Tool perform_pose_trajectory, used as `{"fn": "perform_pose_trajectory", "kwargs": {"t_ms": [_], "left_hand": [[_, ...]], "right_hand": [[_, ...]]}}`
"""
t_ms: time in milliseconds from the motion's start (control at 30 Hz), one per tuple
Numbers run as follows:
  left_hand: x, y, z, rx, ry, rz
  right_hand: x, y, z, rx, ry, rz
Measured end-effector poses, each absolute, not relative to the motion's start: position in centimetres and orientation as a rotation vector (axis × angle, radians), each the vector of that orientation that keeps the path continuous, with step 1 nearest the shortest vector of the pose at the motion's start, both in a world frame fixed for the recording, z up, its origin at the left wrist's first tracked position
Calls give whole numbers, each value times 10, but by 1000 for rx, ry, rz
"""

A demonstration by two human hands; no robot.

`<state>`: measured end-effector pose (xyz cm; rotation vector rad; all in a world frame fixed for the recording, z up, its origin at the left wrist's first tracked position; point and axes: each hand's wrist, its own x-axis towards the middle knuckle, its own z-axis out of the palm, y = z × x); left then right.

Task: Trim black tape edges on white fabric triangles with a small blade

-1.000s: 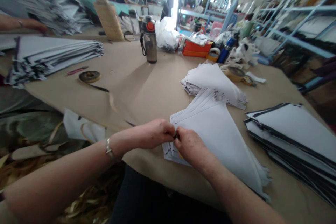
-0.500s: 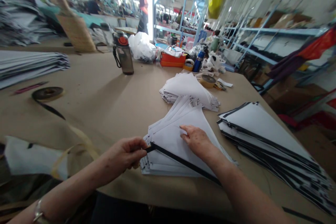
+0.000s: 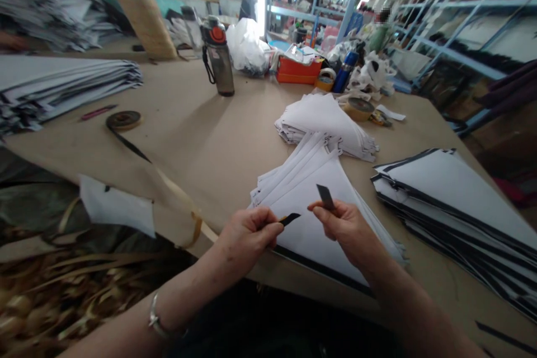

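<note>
One broad brown table (image 3: 235,145) carries the lot, and at right sits a tall pile of black-edged panels (image 3: 444,201), looking finished. Front and centre, fanned white panels (image 3: 302,182): a black strip (image 3: 323,269) runs along the top sheet's near edge, the upper edges look bare, so that one seems part-way. Just behind, plain panels (image 3: 323,114), apparently left to do. Over the sheet, left hand (image 3: 254,232) pinches a dark strip end (image 3: 291,218); right hand (image 3: 346,229) pinches a short dark piece (image 3: 325,196), tape or blade, can't tell.
</note>
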<state>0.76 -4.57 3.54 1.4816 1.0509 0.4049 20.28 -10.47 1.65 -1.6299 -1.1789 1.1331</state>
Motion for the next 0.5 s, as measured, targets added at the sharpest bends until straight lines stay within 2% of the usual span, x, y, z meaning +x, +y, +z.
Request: {"fn": "perform_pose_trajectory", "kwargs": {"t_ms": [100, 300, 500], "left_hand": [[10, -49, 37, 1547, 1076, 391], [5, -45, 26, 1751, 1066, 404], [-33, -25, 33, 2066, 1190, 455]], "right_hand": [[198, -103, 27, -1538, -1134, 1200], [186, -96, 35, -1581, -1406, 1057], [230, -91, 37, -1582, -1162, 1009]]}}
